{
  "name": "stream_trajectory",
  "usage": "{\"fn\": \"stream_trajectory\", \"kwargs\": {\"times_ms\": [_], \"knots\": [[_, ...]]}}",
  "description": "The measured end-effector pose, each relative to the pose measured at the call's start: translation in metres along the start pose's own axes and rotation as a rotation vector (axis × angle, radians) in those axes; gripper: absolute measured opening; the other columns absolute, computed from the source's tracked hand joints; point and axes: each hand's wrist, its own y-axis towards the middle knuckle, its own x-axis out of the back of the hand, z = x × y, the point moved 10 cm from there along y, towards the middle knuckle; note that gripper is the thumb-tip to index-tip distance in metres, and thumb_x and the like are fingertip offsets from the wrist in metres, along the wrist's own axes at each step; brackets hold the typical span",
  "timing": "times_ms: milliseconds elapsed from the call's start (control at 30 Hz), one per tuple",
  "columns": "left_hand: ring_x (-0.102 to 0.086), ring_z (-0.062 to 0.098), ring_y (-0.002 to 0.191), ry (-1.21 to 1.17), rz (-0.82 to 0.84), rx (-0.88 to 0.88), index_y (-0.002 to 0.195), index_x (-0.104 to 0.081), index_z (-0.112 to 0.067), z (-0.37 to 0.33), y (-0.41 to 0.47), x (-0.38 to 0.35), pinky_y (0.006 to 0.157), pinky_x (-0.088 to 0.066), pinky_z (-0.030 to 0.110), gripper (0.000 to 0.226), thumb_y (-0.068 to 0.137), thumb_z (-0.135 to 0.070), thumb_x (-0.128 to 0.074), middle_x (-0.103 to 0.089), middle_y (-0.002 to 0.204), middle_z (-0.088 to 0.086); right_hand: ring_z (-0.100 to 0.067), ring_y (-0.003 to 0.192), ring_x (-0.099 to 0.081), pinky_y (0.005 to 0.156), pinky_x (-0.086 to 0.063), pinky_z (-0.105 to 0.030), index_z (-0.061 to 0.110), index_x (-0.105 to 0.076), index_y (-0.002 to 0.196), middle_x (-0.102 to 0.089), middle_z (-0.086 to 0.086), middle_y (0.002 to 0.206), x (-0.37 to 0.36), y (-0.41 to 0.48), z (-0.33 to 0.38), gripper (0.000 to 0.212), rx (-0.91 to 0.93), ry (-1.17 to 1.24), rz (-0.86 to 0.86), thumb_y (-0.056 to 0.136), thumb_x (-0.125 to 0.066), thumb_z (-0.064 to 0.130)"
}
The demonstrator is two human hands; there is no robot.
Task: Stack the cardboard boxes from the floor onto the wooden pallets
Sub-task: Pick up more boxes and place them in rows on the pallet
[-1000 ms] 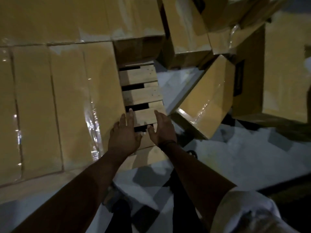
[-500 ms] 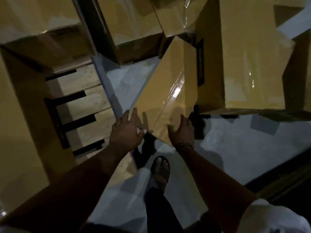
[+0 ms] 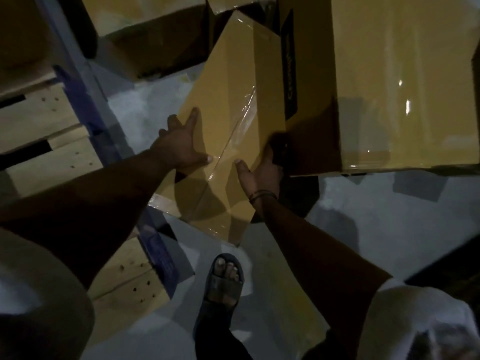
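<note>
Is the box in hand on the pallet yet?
No, the tilted box is beside the wooden pallet, over the grey floor, with the left hand and right hand on it.

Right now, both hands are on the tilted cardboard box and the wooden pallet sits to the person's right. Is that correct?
One detail is wrong: the wooden pallet lies to the person's left. The head view shows it, with left hand and right hand both on the tilted cardboard box.
</note>
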Motion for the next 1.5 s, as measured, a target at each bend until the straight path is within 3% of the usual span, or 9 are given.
{"fn": "stream_trajectory", "kwargs": {"times_ms": [67, 233, 367, 567, 733, 933, 1067, 1233, 1500], "knots": [[-0.034, 0.054, 0.135, 0.006, -0.007, 0.008, 0.161, 0.015, -0.038, 0.001, -0.003, 0.0, 0.108, -0.039, 0.056, 0.133, 0.074, -0.063, -0.083, -0.009, 0.159, 0.026, -0.038, 0.138, -0.035, 0.11, -0.037, -0.047, 0.029, -0.019, 0.159, -0.045, -0.015, 0.147, 0.001, -0.004, 0.001, 0.093, -0.014, 0.022, -0.008, 0.085, -0.071, 0.054], [-0.033, 0.051, 0.136, -0.021, -0.002, -0.014, 0.161, 0.011, -0.041, -0.007, -0.049, -0.001, 0.108, -0.04, 0.054, 0.131, 0.071, -0.072, -0.079, -0.011, 0.158, 0.02, -0.045, 0.141, -0.03, 0.111, -0.035, -0.051, 0.035, -0.017, 0.159, -0.031, -0.021, 0.155, 0.022, -0.026, 0.007, 0.1, -0.047, -0.122, -0.024, 0.08, -0.066, 0.07], [-0.034, 0.046, 0.132, -0.05, -0.094, -0.06, 0.161, 0.003, -0.042, -0.008, -0.101, 0.015, 0.105, -0.04, 0.055, 0.122, 0.071, -0.084, -0.067, -0.018, 0.153, 0.014, -0.049, 0.139, -0.031, 0.112, -0.032, -0.059, 0.034, -0.03, 0.155, -0.016, -0.01, 0.162, 0.049, -0.052, 0.031, 0.097, 0.016, -0.255, -0.066, 0.076, -0.061, 0.079], [-0.03, 0.047, 0.143, -0.143, -0.013, 0.042, 0.161, -0.002, -0.046, 0.018, -0.181, 0.033, 0.112, -0.036, 0.054, 0.119, 0.066, -0.097, -0.054, -0.016, 0.16, 0.017, -0.047, 0.137, -0.03, 0.112, -0.03, -0.057, 0.03, -0.042, 0.149, -0.018, -0.005, 0.163, 0.073, -0.12, 0.076, 0.091, 0.155, -0.42, -0.034, 0.077, -0.056, 0.084], [-0.027, 0.045, 0.145, -0.222, -0.052, 0.071, 0.16, -0.005, -0.048, 0.059, -0.253, 0.062, 0.115, -0.036, 0.057, 0.121, 0.062, -0.101, -0.051, -0.013, 0.163, 0.014, -0.041, 0.128, -0.04, 0.107, -0.039, -0.053, 0.034, -0.053, 0.141, -0.028, 0.0, 0.157, 0.075, -0.193, 0.121, 0.088, 0.286, -0.457, -0.097, 0.072, -0.053, 0.088], [-0.028, 0.041, 0.142, -0.283, -0.209, 0.077, 0.16, -0.001, -0.046, 0.112, -0.33, 0.103, 0.114, -0.037, 0.055, 0.118, 0.069, -0.09, -0.062, -0.014, 0.156, 0.008, -0.039, 0.122, -0.044, 0.102, -0.042, -0.047, 0.034, -0.046, 0.146, -0.025, 0.001, 0.157, 0.054, -0.277, 0.172, 0.091, 0.465, -0.491, -0.213, 0.074, -0.048, 0.089], [-0.023, 0.043, 0.145, -0.306, -0.284, 0.114, 0.16, 0.004, -0.046, 0.155, -0.37, 0.113, 0.114, -0.034, 0.054, 0.117, 0.074, -0.085, -0.063, -0.007, 0.16, 0.01, -0.036, 0.122, -0.044, 0.099, -0.042, -0.047, 0.033, -0.051, 0.144, -0.029, 0.002, 0.157, 0.026, -0.319, 0.204, 0.084, 0.587, -0.411, -0.262, 0.076, -0.058, 0.081], [-0.026, 0.044, 0.144, -0.346, -0.409, 0.219, 0.16, 0.002, -0.048, 0.215, -0.403, 0.114, 0.11, -0.039, 0.055, 0.117, 0.071, -0.088, -0.061, -0.009, 0.161, 0.014, -0.036, 0.124, -0.043, 0.1, -0.043, -0.049, 0.033, -0.052, 0.143, -0.027, 0.003, 0.157, -0.023, -0.353, 0.24, 0.08, 0.725, -0.417, -0.23, 0.076, -0.061, 0.077], [-0.025, 0.046, 0.144, -0.404, -0.439, 0.323, 0.158, 0.009, -0.05, 0.279, -0.417, 0.103, 0.11, -0.038, 0.055, 0.116, 0.073, -0.088, -0.06, -0.003, 0.163, 0.013, -0.038, 0.124, -0.042, 0.102, -0.041, -0.05, 0.032, -0.055, 0.14, -0.031, -0.001, 0.156, -0.085, -0.37, 0.277, 0.076, 0.869, -0.46, -0.155, 0.078, -0.06, 0.075]]}}
